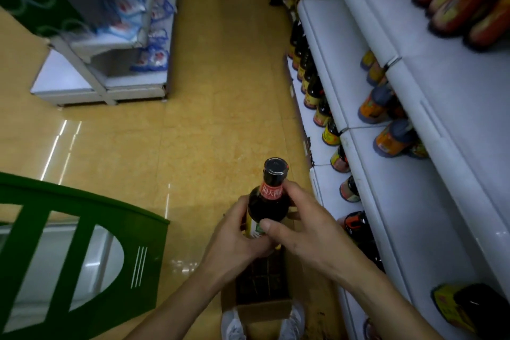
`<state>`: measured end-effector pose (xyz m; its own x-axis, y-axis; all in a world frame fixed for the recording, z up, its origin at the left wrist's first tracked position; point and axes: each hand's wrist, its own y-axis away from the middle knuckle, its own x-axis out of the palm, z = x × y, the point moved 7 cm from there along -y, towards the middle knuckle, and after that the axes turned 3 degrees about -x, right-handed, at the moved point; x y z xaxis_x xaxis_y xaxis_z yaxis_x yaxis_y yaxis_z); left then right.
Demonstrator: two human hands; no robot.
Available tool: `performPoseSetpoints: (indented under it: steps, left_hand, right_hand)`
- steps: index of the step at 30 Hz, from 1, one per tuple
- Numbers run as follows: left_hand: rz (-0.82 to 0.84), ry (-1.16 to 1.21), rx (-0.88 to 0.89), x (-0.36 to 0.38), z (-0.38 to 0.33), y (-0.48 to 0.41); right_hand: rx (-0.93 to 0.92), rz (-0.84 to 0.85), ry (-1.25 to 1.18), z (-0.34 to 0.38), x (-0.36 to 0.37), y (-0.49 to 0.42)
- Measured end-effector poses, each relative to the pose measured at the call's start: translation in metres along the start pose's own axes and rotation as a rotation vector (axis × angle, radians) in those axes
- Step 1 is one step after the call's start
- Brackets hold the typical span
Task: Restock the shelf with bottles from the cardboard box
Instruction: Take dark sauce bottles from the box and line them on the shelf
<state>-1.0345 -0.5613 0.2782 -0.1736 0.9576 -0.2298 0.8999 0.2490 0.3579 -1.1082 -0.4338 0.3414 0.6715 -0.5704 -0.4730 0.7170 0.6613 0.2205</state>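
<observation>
I hold a dark glass bottle (pixel 269 199) with a black cap and a red neck label upright above the open cardboard box (pixel 262 309) on the floor. My left hand (pixel 234 240) grips its lower body from the left. My right hand (pixel 300 223) grips its shoulder from the right, thumb across the label. The box's inside is dark and shows dividers. The white shelf (pixel 400 201) runs along the right, with a row of similar dark bottles (pixel 311 85) on its lowest level.
Orange-labelled bottles (pixel 392 138) stand on the middle shelf and red-orange ones (pixel 452 5) on the upper one. A green shelf end panel (pixel 82 257) is at the lower left. Another shelf unit (pixel 110 63) with blue-white bags stands across the yellow tiled aisle (pixel 220 91). White shoes flank the box.
</observation>
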Motion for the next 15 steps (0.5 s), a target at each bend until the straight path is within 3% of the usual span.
performPoseSetpoints:
  steps: [15]
  left_hand:
    - [0.049,-0.06,0.32,-0.053,-0.23,0.035]
  right_hand:
    - [-0.191,-0.276,0.053,0.189,-0.12,0.029]
